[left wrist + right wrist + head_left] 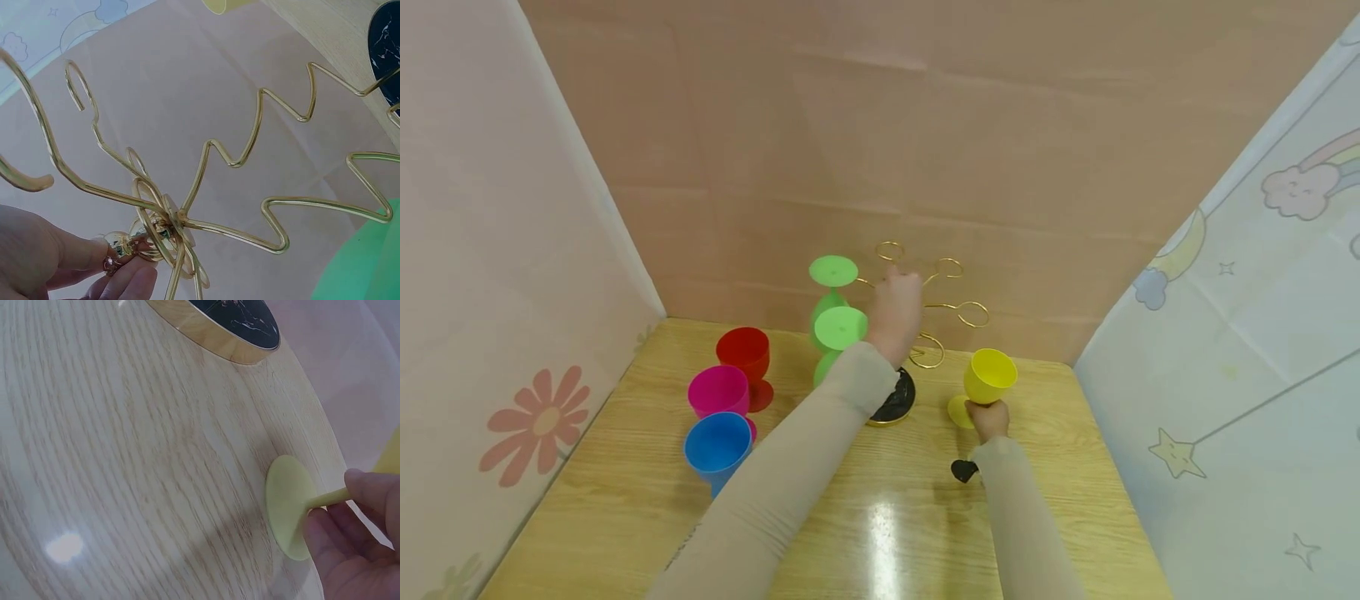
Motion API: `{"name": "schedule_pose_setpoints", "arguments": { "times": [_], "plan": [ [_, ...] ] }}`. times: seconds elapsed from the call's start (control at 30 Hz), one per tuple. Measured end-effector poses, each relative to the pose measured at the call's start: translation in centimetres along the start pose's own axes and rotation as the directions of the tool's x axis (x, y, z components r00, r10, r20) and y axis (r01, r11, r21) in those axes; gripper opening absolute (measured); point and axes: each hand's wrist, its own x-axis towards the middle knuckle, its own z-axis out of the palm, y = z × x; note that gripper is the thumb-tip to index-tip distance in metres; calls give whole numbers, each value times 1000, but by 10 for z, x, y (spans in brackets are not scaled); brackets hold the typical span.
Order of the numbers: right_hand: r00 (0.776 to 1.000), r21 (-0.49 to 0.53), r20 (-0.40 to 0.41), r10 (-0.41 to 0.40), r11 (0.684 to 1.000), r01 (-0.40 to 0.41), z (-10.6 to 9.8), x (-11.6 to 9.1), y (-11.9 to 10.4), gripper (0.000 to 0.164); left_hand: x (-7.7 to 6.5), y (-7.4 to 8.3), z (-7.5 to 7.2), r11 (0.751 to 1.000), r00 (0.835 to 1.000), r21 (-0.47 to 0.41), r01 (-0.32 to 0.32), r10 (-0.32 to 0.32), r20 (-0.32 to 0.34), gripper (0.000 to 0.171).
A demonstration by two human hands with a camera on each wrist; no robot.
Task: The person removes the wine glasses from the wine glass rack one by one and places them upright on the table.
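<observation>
My left hand (897, 312) pinches the round gold knob (119, 245) on top of a gold wire cup rack (206, 225). The rack has looped arms and a black marbled base (897, 400), partly hidden behind my left forearm. Two green goblets (841, 328) hang upside down from its left side. At the right, my right hand (991, 419) grips a yellow goblet (991, 375) by its thin stem, thumb and fingers around it just above the round foot (289, 506). The yellow cup stays upright, close over the wooden table.
On the left of the table (850, 517) stand a red goblet (743, 352), a magenta goblet (718, 390) and a blue goblet (718, 443), all upright. A tan backdrop (880, 150) rises behind the rack, with patterned sheets (1225, 317) on both sides.
</observation>
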Motion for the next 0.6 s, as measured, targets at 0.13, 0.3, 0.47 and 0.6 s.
{"name": "schedule_pose_setpoints", "arguments": {
  "times": [0.13, 0.3, 0.47, 0.6],
  "plan": [
    [999, -67, 33, -29, 997, 31, -6, 0, 2, 45, -1, -3, 2, 1000, 1000, 3, -5, 5, -11, 19],
    [994, -178, 48, -97, 978, 104, -20, -1, -1, 39, -3, -8, 0, 999, 999, 15, -30, 30, -26, 15],
    [990, -165, -14, -138, 977, 134, -37, -9, -26, 35, -3, -14, -2, 998, 997, 15, -67, 67, -30, 15],
    [972, -86, -89, -216, 974, 209, -50, -16, -58, 35, -2, -17, -5, 994, 994, 7, -107, 107, -12, 16]
  ]
}}
